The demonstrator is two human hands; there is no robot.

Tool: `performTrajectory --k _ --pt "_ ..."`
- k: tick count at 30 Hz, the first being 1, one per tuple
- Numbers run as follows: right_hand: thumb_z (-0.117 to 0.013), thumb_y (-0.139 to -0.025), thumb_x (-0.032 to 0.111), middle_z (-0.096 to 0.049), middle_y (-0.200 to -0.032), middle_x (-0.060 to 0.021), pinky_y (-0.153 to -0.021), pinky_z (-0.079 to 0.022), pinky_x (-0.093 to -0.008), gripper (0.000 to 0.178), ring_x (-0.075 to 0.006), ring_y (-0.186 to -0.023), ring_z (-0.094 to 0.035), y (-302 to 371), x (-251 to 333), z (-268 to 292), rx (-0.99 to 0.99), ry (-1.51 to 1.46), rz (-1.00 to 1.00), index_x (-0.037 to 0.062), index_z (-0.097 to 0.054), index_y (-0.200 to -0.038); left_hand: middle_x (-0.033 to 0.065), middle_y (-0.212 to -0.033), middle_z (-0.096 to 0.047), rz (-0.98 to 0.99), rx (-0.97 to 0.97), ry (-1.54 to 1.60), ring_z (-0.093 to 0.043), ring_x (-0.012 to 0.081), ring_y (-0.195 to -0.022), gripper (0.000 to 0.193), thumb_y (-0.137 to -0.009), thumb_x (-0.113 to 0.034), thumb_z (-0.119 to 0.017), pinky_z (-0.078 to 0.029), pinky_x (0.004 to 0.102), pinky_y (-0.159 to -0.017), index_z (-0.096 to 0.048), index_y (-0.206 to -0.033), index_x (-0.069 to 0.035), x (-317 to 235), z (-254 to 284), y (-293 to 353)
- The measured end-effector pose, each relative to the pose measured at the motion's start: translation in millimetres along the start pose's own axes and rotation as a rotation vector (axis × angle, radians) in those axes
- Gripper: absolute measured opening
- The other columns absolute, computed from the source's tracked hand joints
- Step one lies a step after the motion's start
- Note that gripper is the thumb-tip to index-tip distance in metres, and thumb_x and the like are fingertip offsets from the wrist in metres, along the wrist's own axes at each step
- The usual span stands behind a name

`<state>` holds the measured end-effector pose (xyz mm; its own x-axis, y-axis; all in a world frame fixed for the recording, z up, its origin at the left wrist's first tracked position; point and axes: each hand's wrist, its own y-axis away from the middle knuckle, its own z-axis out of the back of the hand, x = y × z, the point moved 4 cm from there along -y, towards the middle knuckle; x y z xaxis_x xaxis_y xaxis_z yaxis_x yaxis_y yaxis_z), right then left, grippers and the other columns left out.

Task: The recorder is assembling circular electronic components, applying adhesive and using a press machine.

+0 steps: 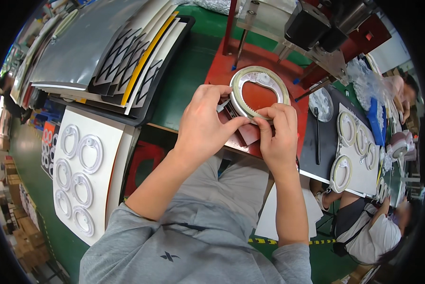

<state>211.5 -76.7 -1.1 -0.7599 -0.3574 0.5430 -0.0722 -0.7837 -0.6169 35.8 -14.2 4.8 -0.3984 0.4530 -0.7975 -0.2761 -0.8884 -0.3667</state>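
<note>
A round white ring-shaped part with a pale yellowish toothed band rests on the red base plate of a bench press. My left hand grips its left side, the fingers at the upper left and the thumb along the near edge. At the near right edge my right hand pinches the rim between thumb and curled fingers. Both thumbs almost meet at the front. Beside the left fingers a small dark piece with a light tab shows, partly hidden.
The press head and its metal rods stand just beyond the ring. At left, stacked sheets fill a black tray, above a white board of clear rings. On the right lie a black-handled tool and more rings; co-workers sit beyond.
</note>
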Motion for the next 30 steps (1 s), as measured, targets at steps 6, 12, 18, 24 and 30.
performTrajectory --k 6,12,18,24,30 --pt "-0.080 -0.086 0.000 -0.062 -0.104 -0.0140 -0.093 -0.051 -0.0468 0.022 -0.0342 -0.097 -0.061 1 1 0 -0.014 0.025 0.011 0.0001 -0.067 -0.103 0.0171 -0.122 -0.065 0.008 0.024 -0.053 -0.070 0.0330 -0.109 0.066 -0.076 -0.022 -0.094 -0.058 0.0414 -0.095 -0.067 -0.130 0.003 -1 0 0" --pt "-0.080 -0.086 0.000 -0.061 -0.103 -0.0143 -0.098 -0.051 -0.0505 0.022 -0.0350 -0.097 -0.061 1 1 2 0.000 0.013 0.002 -0.0010 -0.067 -0.103 0.0174 -0.122 -0.066 -0.006 0.069 -0.049 -0.070 0.0334 -0.109 0.059 -0.077 -0.022 -0.092 -0.059 0.0410 -0.093 -0.070 -0.125 0.004 -1 6 -5" --pt "-0.080 -0.085 0.000 -0.061 -0.102 -0.0146 -0.101 -0.051 -0.0513 0.021 -0.0355 -0.097 -0.061 0 3 3 -0.003 0.019 0.022 -0.0015 -0.067 -0.102 0.0160 -0.121 -0.067 -0.132 0.068 -0.202 -0.074 0.0314 -0.093 0.052 -0.078 -0.021 -0.086 -0.062 0.0399 -0.083 -0.072 -0.120 0.005 -13 9 -5" --pt "-0.080 -0.085 0.000 -0.061 -0.103 -0.0145 -0.109 -0.049 -0.0550 0.021 -0.0359 -0.097 -0.062 0 3 3 -0.002 0.004 0.010 -0.0016 -0.068 -0.102 0.0163 -0.119 -0.072 -0.285 0.017 -0.242 -0.075 0.0311 -0.089 0.042 -0.080 -0.018 -0.083 -0.062 0.0395 -0.077 -0.073 -0.115 0.003 -10 8 -9" --pt "-0.080 -0.085 0.001 -0.061 -0.102 -0.0142 -0.112 -0.047 -0.0577 0.022 -0.0363 -0.098 -0.062 0 -1 4 -0.013 0.008 0.033 -0.0019 -0.068 -0.102 0.0166 -0.109 -0.077 -0.123 0.131 -0.173 -0.077 0.0298 -0.097 0.039 -0.085 -0.008 -0.082 -0.061 0.0345 -0.087 -0.070 -0.119 0.004 -10 14 -10"
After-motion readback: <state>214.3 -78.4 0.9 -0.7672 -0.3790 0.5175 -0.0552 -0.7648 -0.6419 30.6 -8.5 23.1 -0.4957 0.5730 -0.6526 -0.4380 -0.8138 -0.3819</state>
